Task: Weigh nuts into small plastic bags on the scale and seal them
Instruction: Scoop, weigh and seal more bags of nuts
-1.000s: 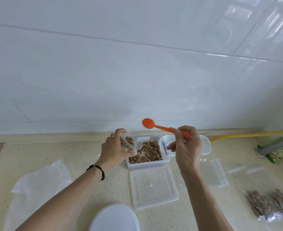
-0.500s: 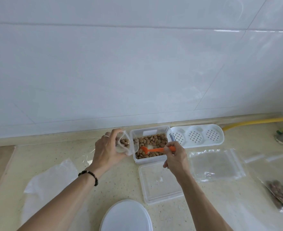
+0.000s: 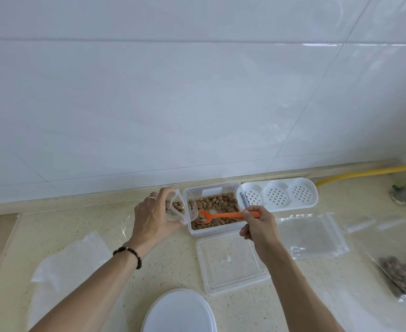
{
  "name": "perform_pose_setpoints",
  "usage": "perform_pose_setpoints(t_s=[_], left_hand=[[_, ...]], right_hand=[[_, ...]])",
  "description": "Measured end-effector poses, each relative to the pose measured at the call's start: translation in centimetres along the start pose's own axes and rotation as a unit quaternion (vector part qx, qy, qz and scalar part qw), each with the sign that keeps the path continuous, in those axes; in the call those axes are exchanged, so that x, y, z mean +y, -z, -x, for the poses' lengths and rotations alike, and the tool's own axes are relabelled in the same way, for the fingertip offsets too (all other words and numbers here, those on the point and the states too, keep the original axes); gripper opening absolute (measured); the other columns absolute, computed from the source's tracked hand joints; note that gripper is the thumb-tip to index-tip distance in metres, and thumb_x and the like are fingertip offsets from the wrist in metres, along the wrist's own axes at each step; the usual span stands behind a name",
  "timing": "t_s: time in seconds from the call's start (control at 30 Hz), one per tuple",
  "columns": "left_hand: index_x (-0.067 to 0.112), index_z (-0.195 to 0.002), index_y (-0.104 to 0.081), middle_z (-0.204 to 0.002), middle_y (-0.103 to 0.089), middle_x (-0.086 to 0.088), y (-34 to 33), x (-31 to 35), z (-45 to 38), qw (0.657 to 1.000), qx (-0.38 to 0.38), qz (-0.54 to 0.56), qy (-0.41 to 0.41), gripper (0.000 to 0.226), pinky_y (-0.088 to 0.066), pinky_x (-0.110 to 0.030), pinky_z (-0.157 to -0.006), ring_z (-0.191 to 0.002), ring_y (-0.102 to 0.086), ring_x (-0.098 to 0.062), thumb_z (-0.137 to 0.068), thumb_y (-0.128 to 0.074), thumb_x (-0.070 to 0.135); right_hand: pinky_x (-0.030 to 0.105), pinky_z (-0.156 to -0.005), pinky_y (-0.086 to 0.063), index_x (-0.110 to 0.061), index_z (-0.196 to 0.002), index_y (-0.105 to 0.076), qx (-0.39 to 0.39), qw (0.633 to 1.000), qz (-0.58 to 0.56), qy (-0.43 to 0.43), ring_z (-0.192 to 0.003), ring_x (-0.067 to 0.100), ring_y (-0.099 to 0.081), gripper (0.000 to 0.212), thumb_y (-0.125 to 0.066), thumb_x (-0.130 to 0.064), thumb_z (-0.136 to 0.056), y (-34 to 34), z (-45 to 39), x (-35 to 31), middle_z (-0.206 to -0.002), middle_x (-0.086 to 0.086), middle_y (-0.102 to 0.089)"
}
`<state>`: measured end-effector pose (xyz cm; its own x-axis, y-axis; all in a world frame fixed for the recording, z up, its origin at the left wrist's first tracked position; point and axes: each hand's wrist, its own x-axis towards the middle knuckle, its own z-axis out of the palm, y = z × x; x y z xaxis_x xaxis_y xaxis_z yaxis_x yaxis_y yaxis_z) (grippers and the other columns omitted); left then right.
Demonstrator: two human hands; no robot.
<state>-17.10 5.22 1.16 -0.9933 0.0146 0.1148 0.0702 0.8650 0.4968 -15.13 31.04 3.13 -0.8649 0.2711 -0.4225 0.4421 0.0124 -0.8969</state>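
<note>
A clear plastic box (image 3: pixel 211 188) of brown nuts (image 3: pixel 223 202) stands on the counter by the wall. My left hand (image 3: pixel 152 218) grips a small clear bag (image 3: pixel 176 209) with a few nuts in it, held open against the box's left side. My right hand (image 3: pixel 259 224) pinches the handle of an orange spoon (image 3: pixel 221 215). The spoon's bowl lies down among the nuts at the box's front left. A white round scale (image 3: pixel 179 312) shows at the bottom edge.
The box's clear lid (image 3: pixel 230 262) lies in front of it. Empty zip bags (image 3: pixel 312 238) lie to the right, filled bags of nuts (image 3: pixel 403 271) at far right. A white perforated tray (image 3: pixel 278 196) and a yellow hose (image 3: pixel 364 173) run along the wall. Loose plastic (image 3: pixel 68 262) lies left.
My right hand brought the spoon down from above the box into the nuts and pushed its bowl toward the front left. The left hand kept the bag by the box.
</note>
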Motion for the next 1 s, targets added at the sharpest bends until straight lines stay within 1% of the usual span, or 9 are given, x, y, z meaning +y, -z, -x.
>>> perform_pose_setpoints(t_s=[0.2,0.33,0.43,0.57,0.67,0.73,0.83,0.93,1.0], left_hand=[[0.033,-0.123,-0.039,-0.092,-0.055,0.005,-0.2,0.2,-0.6,0.998,-0.012,-0.047,0.029,0.072,-0.043,-0.039,-0.082,-0.089,-0.057,-0.021,-0.062,-0.073,0.053],[0.033,-0.125,-0.038,-0.096,-0.057,0.004,0.1,1.6,-1.4,0.998,-0.043,-0.02,0.049,0.073,-0.039,-0.039,-0.087,-0.096,-0.054,-0.021,-0.062,-0.07,0.048],[0.036,-0.123,-0.036,-0.098,-0.056,0.004,0.5,2.6,-1.8,0.997,-0.06,0.017,0.052,0.077,-0.041,-0.039,-0.088,-0.097,-0.054,-0.02,-0.058,-0.075,0.05],[0.037,-0.123,-0.037,-0.096,-0.052,0.011,1.3,3.9,-1.8,0.991,-0.068,0.093,0.069,0.082,-0.043,-0.036,-0.084,-0.097,-0.053,-0.015,-0.057,-0.084,0.05],[0.036,-0.124,-0.036,-0.098,-0.052,0.014,2.1,4.4,-1.3,0.984,-0.067,0.148,0.08,0.084,-0.043,-0.038,-0.086,-0.101,-0.053,-0.014,-0.058,-0.086,0.048],[0.034,-0.125,-0.035,-0.102,-0.052,0.011,2.7,4.9,-0.8,0.979,-0.068,0.172,0.082,0.085,-0.043,-0.039,-0.09,-0.104,-0.052,-0.015,-0.059,-0.087,0.046],[0.035,-0.123,-0.033,-0.106,-0.051,0.009,3.4,5.6,0.0,0.972,-0.068,0.211,0.082,0.085,-0.044,-0.043,-0.095,-0.107,-0.052,-0.016,-0.059,-0.088,0.046],[0.038,-0.12,-0.032,-0.103,-0.048,0.013,4.0,6.4,0.9,0.965,-0.069,0.242,0.071,0.086,-0.044,-0.047,-0.097,-0.107,-0.053,-0.017,-0.056,-0.088,0.046],[0.037,-0.122,-0.031,-0.105,-0.048,0.01,4.4,7.1,1.6,0.965,-0.07,0.247,0.058,0.088,-0.044,-0.048,-0.097,-0.107,-0.053,-0.019,-0.055,-0.088,0.048]], right_hand=[[0.027,-0.047,-0.044,-0.011,-0.093,-0.056,0.025,0.998,-0.026,0.042,-0.044,0.016,-0.057,0.005,-0.055,-0.01,-0.098,1.4,0.2,-2.6,-0.088,0.023,-0.071],[0.023,-0.043,-0.044,-0.012,-0.092,-0.056,0.035,0.994,-0.003,0.108,-0.042,0.015,-0.057,0.006,-0.056,-0.009,-0.097,1.2,1.3,-6.2,-0.081,0.009,-0.075],[0.024,-0.041,-0.045,-0.01,-0.093,-0.056,0.019,0.986,0.046,0.161,-0.04,0.015,-0.057,0.004,-0.056,-0.009,-0.097,-0.4,2.7,-8.1,-0.071,0.004,-0.068],[0.029,-0.042,-0.045,-0.014,-0.091,-0.055,-0.039,0.948,0.148,0.28,-0.044,0.016,-0.061,0.007,-0.055,-0.01,-0.098,-2.3,5.1,-9.2,-0.072,0.002,-0.061],[0.04,-0.047,-0.047,-0.02,-0.089,-0.054,-0.033,0.918,0.193,0.344,-0.047,0.024,-0.059,0.012,-0.054,-0.012,-0.098,-2.1,6.6,-9.7,-0.061,0.009,-0.06],[0.044,-0.048,-0.047,-0.025,-0.088,-0.053,-0.026,0.905,0.201,0.374,-0.049,0.029,-0.057,0.015,-0.054,-0.014,-0.098,-1.7,7.6,-10.0,-0.065,0.011,-0.064],[0.041,-0.05,-0.048,-0.028,-0.086,-0.052,0.002,0.902,0.192,0.387,-0.051,0.024,-0.06,0.02,-0.055,-0.011,-0.097,-1.0,9.5,-10.6,-0.071,0.012,-0.067],[0.032,-0.049,-0.05,-0.026,-0.084,-0.056,0.049,0.92,0.14,0.363,-0.051,0.02,-0.062,0.02,-0.058,-0.009,-0.095,-0.1,11.2,-10.7,-0.071,0.005,-0.067],[0.028,-0.051,-0.049,-0.021,-0.084,-0.058,0.071,0.931,0.108,0.342,-0.051,0.019,-0.063,0.018,-0.06,-0.006,-0.094,0.6,12.3,-10.4,-0.068,0.004,-0.065]])
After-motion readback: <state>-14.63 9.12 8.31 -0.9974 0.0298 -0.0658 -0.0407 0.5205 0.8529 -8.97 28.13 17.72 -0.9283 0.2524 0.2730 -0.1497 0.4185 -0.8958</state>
